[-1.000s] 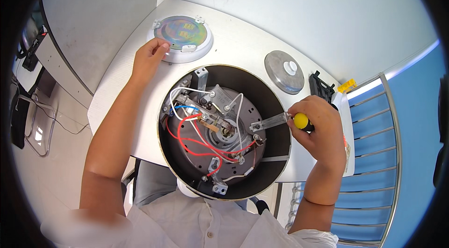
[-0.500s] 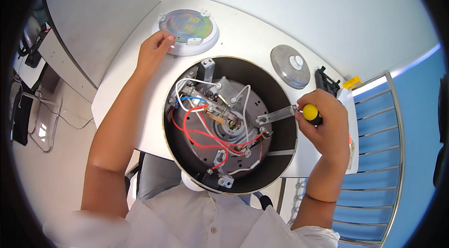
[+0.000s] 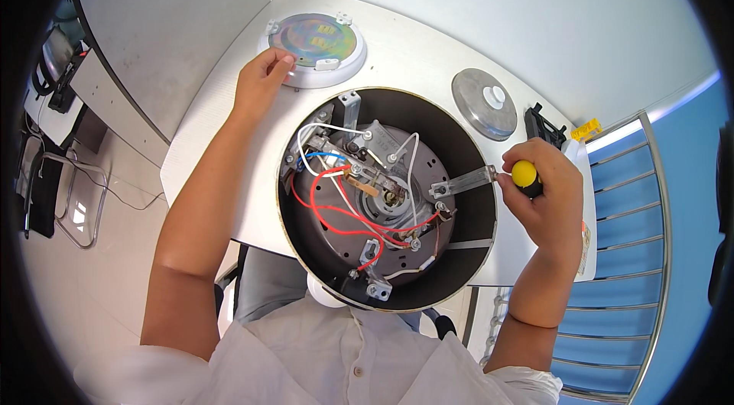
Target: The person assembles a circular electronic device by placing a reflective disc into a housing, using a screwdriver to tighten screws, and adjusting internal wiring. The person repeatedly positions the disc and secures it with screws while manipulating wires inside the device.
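An open round pot-like appliance body (image 3: pixel 478 267), dark inside, sits in front of me with its inner parts showing: red, white and blue wires, metal brackets and a central disc. My right hand (image 3: pixel 552 187) is closed around a screwdriver (image 3: pixel 525 175) with a yellow and black handle, beside the body's right rim and close to the outer end of a metal bracket (image 3: pixel 462 182). My left hand (image 3: pixel 264 82) has thumb and fingers pinched together at the near-left edge of a round white base (image 3: pixel 348 72) with a shiny metal plate; whatever is between the fingertips cannot be made out.
A round metal lid (image 3: pixel 475 111) with a white knob lies on the white table (image 3: pixel 397 30) beyond the body. Black and yellow items (image 3: pixel 544 126) sit at the table's right edge. A metal railing (image 3: pixel 659 252) stands to the right, walls behind.
The view has shifted slightly, so everything appears further right. My right hand with the screwdriver has edged a little away from the bracket's end. My left hand stays by the white base.
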